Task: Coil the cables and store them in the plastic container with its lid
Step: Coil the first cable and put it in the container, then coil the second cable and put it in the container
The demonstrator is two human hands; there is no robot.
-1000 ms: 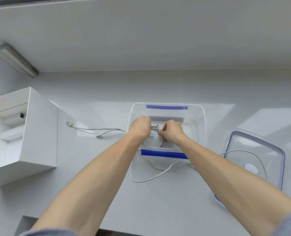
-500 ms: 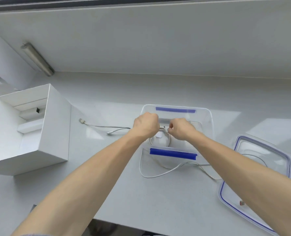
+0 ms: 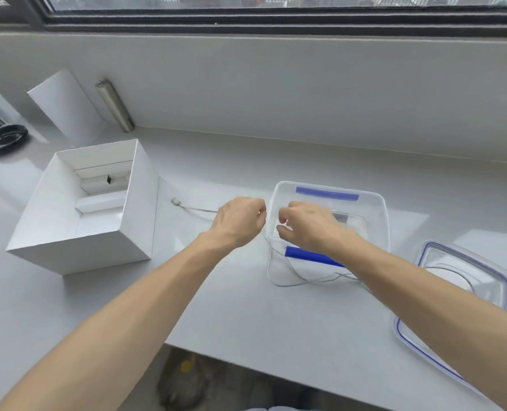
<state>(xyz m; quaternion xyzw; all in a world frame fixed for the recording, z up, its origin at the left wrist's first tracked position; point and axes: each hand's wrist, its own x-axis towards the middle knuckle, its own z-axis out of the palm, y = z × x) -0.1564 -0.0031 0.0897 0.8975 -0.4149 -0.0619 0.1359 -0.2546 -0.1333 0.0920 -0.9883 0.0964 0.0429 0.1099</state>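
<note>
A: White counter under a window; wall behind. Fingers first?

B: Left hand curled nearly closed, just left of the tub's rim. Right hand curled, thumb and fingertips close together, over the near left part of the tub. A thin white cable rises to the gap between the two hands. Which fingers actually pinch it, I cannot tell.

A: Tub contents?

B: Clear plastic tub, blue latch on the far edge and on the near edge. Something pale and a grey patch show through the floor; too blurred to name. Cable drops over the near left rim and loops loose on the counter in front.

A: Lid?

B: Clear lid with blue seal, flat on the counter to the right, apart from the tub. Cable runs across it.

A: Other items?

B: Second cable, plug end out, lies left of the left hand. Open white box further left holds white card inserts. Black dish far left.
</note>
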